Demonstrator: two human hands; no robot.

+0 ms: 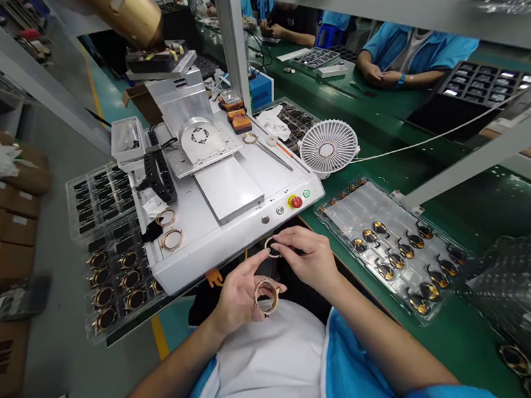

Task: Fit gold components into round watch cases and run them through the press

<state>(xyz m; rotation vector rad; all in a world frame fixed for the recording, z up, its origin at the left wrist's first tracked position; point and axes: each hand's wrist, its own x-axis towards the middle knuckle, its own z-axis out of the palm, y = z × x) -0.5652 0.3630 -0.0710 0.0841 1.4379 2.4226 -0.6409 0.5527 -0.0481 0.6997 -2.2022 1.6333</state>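
My left hand is closed around a gold-coloured metal ring, which looks like a watch case. Its index finger reaches up to a smaller dark round part with a pale rim. Between the fingertips of my right hand that small part is pinched, just above the gold ring and apart from it. My fingers partly cover it. Both hands are over my lap, in front of a white machine with a flat metal plate. Two more gold rings lie on the machine's left corner.
Right of the machine, a clear tray holds several watch parts. Another tray of round gold-rimmed parts stands at the left. A white fan, tweezers and a red button are ahead. Co-workers sit across the green bench.
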